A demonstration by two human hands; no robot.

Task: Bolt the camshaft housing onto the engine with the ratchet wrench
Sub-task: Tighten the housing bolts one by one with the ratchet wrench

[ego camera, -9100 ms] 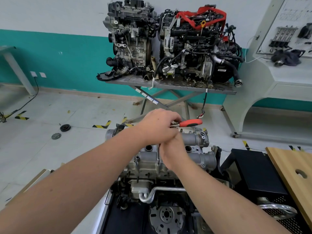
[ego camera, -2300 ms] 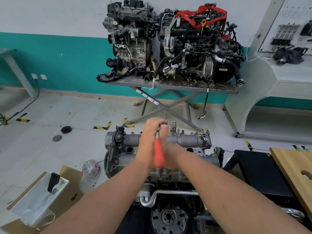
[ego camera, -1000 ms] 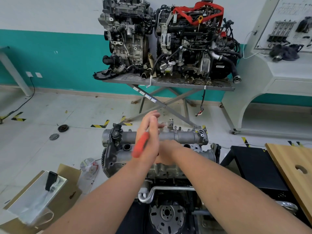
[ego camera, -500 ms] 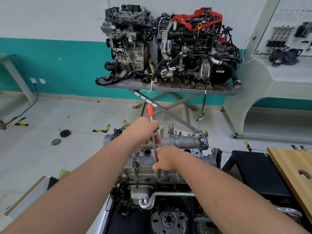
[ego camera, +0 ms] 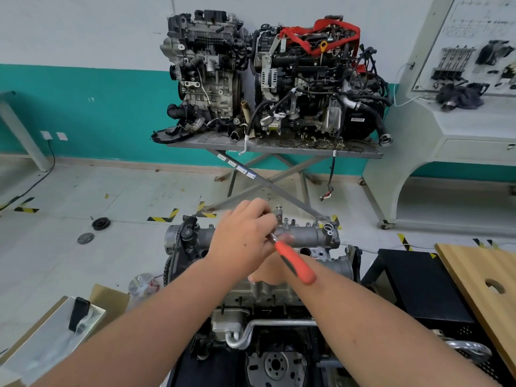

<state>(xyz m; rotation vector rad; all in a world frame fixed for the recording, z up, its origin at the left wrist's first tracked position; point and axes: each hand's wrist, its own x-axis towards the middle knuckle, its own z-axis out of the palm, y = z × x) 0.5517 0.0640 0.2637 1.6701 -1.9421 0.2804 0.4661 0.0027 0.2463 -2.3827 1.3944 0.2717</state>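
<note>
I see the open grey floor (ego camera: 69, 191) spreading wide to my left and ahead, with a pulley (ego camera: 100, 223) and a flat disc (ego camera: 85, 237) lying well apart from the work. Against the teal wall two spare engines (ego camera: 268, 79) crowd a scissor-leg table (ego camera: 279, 148), whose crossed legs reach down close behind the engine (ego camera: 251, 317) I work on. A black crate (ego camera: 418, 283) and a wooden board (ego camera: 480, 280) hem in my right side; a cardboard box (ego camera: 55, 325) sits low on my left. The camshaft housing (ego camera: 310, 237) lies across the engine's top. My left hand (ego camera: 243, 241) curls around the metal end of the ratchet wrench (ego camera: 293, 263), its orange handle slanting over my right forearm. My right hand (ego camera: 268, 270) sits mostly hidden beneath; its grip I cannot tell.
</note>
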